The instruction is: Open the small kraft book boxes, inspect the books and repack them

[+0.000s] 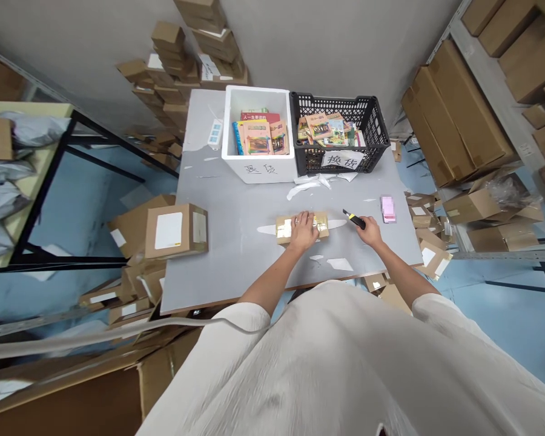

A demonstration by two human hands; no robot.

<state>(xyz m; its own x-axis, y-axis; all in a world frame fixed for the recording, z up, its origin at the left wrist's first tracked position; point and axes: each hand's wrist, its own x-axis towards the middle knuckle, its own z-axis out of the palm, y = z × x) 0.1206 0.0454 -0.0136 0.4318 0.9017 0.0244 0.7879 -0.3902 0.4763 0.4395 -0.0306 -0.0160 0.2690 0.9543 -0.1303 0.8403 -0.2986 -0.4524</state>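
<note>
A small taped cardboard box (283, 226) lies near the front of the grey table. On top of it rests my left hand (304, 231), fingers spread flat across the tape, with a ring on one finger. To the right of the box, my right hand (369, 230) is wrapped round a black and yellow utility knife (355, 219). Its tip points up and left, apart from the box. Pale strips stick out on both sides of the box, and a white paper scrap (340, 264) lies just in front of it.
Behind stand a white foam box (258, 168) and a black plastic crate (309, 162), both holding books. A larger cardboard box (172, 233) sits at the table's left. A phone (387, 209) and a power strip (215, 134) lie on the table (236, 266). Cartons crowd the floor.
</note>
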